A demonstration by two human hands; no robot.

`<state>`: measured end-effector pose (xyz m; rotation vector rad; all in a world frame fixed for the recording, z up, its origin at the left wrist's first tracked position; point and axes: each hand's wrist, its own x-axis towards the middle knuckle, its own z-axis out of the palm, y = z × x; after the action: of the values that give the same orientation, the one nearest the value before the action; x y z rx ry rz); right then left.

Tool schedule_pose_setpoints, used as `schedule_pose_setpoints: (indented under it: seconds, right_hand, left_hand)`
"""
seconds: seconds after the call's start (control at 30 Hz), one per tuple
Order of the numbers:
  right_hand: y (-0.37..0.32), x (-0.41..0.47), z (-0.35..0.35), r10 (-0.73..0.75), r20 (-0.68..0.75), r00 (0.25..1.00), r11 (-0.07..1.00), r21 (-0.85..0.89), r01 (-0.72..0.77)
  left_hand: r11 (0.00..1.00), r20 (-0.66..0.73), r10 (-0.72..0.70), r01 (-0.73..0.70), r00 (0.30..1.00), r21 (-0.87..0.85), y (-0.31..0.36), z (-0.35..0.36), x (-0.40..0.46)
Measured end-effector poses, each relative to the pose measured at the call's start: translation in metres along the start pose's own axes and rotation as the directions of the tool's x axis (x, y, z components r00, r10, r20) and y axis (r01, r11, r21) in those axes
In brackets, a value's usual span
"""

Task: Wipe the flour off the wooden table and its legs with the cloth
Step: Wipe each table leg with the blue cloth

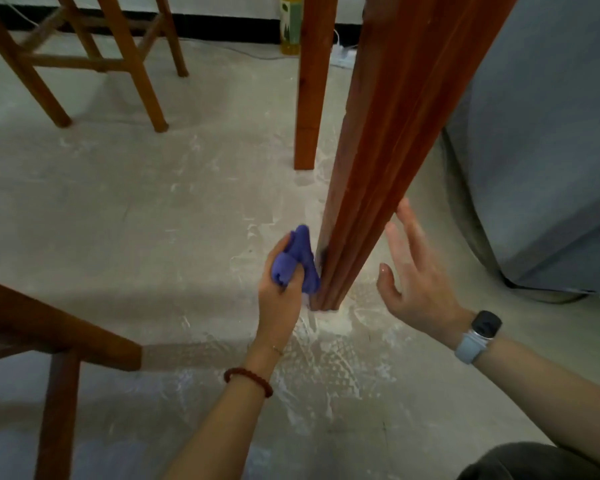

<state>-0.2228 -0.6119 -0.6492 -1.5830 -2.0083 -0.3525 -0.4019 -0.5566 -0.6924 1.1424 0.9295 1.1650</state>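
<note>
Purple cloth (297, 261) in clenched left hand (279, 299) against table leg (368, 188); right hand (418, 282) fingers released.

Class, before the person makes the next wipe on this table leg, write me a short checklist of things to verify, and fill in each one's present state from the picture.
1. Cloth held firmly: ok, the left hand has its grip round the bunched purple cloth.
2. Cloth against the wood: ok, it touches the near table leg close to the foot.
3. Right hand out of the way: ok, open, beside the leg, apart from it.
4. Leg free of flour: cannot tell, the wood is blurred.
5. Floor round the foot clean: not ok, white flour lies there.
</note>
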Motion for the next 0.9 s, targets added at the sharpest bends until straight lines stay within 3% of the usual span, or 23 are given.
schedule_pose_setpoints:
  seconds: [0.1,0.17,0.27,0.4,0.47,0.53,0.63,0.73,0.8,0.9]
  right_hand:
    - [-0.002,-0.006,0.017,-0.012,0.025,1.0,0.994,-0.104,0.015]
    - [-0.001,-0.017,0.032,0.024,0.138,0.99,0.984,-0.179,0.001]
    - [0.006,-0.034,0.051,0.118,0.316,0.941,0.962,-0.271,-0.03]
    - [0.007,-0.037,0.057,0.153,0.393,0.907,0.962,-0.27,-0.046]
    - [0.006,-0.039,0.057,0.158,0.416,0.895,0.971,-0.231,-0.064]
    - [0.008,-0.043,0.054,0.137,0.443,0.886,0.982,-0.179,-0.062]
    - [0.016,-0.052,0.047,0.129,0.467,0.875,0.992,-0.076,-0.105]
    - [0.026,-0.06,0.038,0.162,0.502,0.85,0.983,-0.004,-0.185]
    - [0.032,-0.066,0.034,0.188,0.512,0.838,0.972,0.029,-0.235]
    - [0.038,-0.072,0.029,0.229,0.542,0.809,0.948,0.064,-0.312]
  left_hand:
    - [0.999,0.073,0.044,-0.045,0.996,0.011,0.005,0.016,0.016]
    - [1.0,0.095,0.009,-0.012,0.995,0.026,-0.005,0.021,0.018]
    - [0.986,0.153,-0.129,0.111,0.98,0.122,-0.039,0.01,0.012]
    - [0.9,0.093,-0.324,0.277,0.941,0.335,-0.073,0.002,-0.006]
    - [0.893,-0.042,-0.277,0.273,0.96,0.358,-0.064,0.009,-0.014]
    - [0.92,-0.124,-0.146,0.181,0.982,0.348,-0.04,0.019,-0.02]
    - [0.938,-0.188,0.079,-0.009,0.979,0.347,-0.005,0.033,-0.024]
    - [0.931,-0.214,0.151,-0.066,0.965,0.36,0.003,0.039,-0.021]
    - [0.921,-0.205,0.073,0.013,0.976,0.389,-0.009,0.037,-0.018]
    - [0.825,-0.096,-0.199,0.219,0.975,0.521,-0.045,0.026,-0.02]
